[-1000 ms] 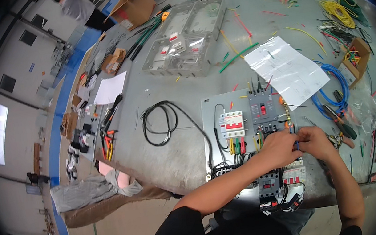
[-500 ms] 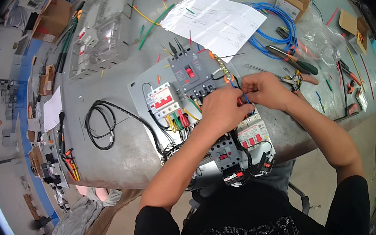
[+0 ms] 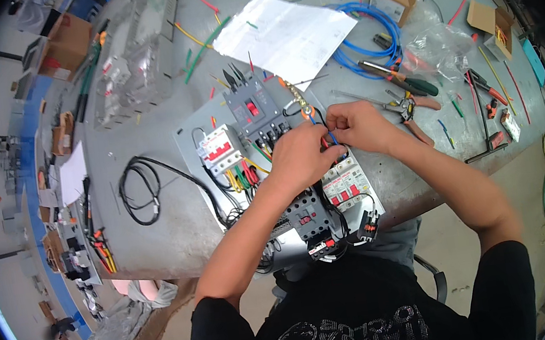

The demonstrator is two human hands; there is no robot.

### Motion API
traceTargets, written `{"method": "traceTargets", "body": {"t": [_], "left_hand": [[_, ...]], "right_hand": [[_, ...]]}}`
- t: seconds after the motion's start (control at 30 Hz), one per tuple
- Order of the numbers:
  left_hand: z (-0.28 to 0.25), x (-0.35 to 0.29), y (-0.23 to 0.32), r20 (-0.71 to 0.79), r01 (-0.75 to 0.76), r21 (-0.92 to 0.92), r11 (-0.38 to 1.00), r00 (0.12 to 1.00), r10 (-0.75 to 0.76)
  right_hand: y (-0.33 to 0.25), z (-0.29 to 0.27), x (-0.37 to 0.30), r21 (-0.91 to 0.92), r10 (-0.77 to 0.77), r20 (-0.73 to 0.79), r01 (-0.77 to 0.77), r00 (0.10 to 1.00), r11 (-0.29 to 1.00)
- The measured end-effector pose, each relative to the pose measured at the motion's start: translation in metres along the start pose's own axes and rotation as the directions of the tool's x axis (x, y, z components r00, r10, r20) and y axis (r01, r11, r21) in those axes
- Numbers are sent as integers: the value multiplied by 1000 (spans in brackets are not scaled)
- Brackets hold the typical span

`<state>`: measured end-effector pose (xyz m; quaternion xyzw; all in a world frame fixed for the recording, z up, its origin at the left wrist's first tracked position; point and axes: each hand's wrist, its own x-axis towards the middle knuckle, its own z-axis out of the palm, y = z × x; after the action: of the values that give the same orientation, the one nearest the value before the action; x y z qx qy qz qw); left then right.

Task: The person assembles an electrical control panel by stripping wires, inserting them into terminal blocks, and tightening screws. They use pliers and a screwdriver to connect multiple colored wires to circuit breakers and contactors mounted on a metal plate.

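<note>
My left hand (image 3: 301, 158) is closed over the upper right of a metal mounting plate (image 3: 188, 146), thumb beside a thin blue wire (image 3: 333, 138); what its fingertips grip is hidden. Just to the right, my right hand (image 3: 358, 127) pinches that wire. Above the hands is a brass terminal strip (image 3: 299, 100) with orange ends. The plate also carries a large grey circuit breaker (image 3: 252, 109), a white breaker with red switches (image 3: 218, 149), a row of small white breakers (image 3: 347, 189) and a dark contactor (image 3: 308, 218). Yellow, green and red wires (image 3: 244, 176) hang below the white breaker.
White paper sheets (image 3: 282, 34) lie beyond the plate, beside a blue cable coil (image 3: 392, 34). Pliers (image 3: 409, 107), a screwdriver (image 3: 420, 86) and a plastic bag (image 3: 442, 48) are at the right. A black cable loop (image 3: 125, 193) and clear-lidded enclosure (image 3: 136, 78) are at the left.
The whole view has shifted, so the plate and table things appear further left and slightly higher. Both hands stay together at the same spot on the plate, by the blue wire.
</note>
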<state>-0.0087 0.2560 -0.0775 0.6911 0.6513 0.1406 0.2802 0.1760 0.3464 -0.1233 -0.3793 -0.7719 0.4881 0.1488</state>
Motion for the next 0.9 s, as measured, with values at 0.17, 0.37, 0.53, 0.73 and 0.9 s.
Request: {"method": "traceTargets", "body": {"t": [0.17,0.37,0.53,0.73,0.9], "left_hand": [[-20,-11,1,-228,-121,-87,989,969,99],[-16,-14,-6,-121,-169,18,985,978,170],[-16,-15,0,-75,-184,72,980,979,189],[-15,-10,-5,2,-227,123,966,973,229],[-14,-7,-6,32,-257,141,956,966,255]], "right_hand": [[3,-11,4,24,39,86,-41,996,999],[-7,-7,5,-163,54,27,-48,998,986],[-4,-4,6,-180,74,7,-71,997,981],[-10,-7,9,-292,33,46,-18,998,956],[-9,-8,11,-321,-1,71,24,998,947]]}}
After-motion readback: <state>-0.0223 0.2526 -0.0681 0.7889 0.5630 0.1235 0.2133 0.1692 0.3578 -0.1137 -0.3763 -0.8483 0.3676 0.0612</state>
